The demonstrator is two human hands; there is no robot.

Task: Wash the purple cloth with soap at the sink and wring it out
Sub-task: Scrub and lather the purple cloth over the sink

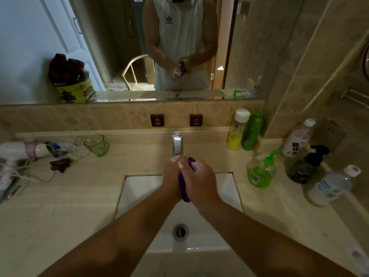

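The purple cloth [185, 191] is bunched into a narrow roll, pressed between my two hands above the white sink [139, 188]. My left hand [171, 174] grips it from the left and my right hand [199, 179] from the right. White soap foam shows on my fingertips and on the cloth's top end. The chrome tap [177, 143] stands just beyond my fingers; no water stream is visible. A green pump soap bottle [260, 172] sits on the counter to the right of the sink.
On the right counter stand several bottles, among them a yellow one [236, 130], a green one [252, 130] and a black pump bottle [306, 165]. On the left lie a hair dryer [24, 149] with cord and a green glass [97, 144]. The drain [180, 231] is open.
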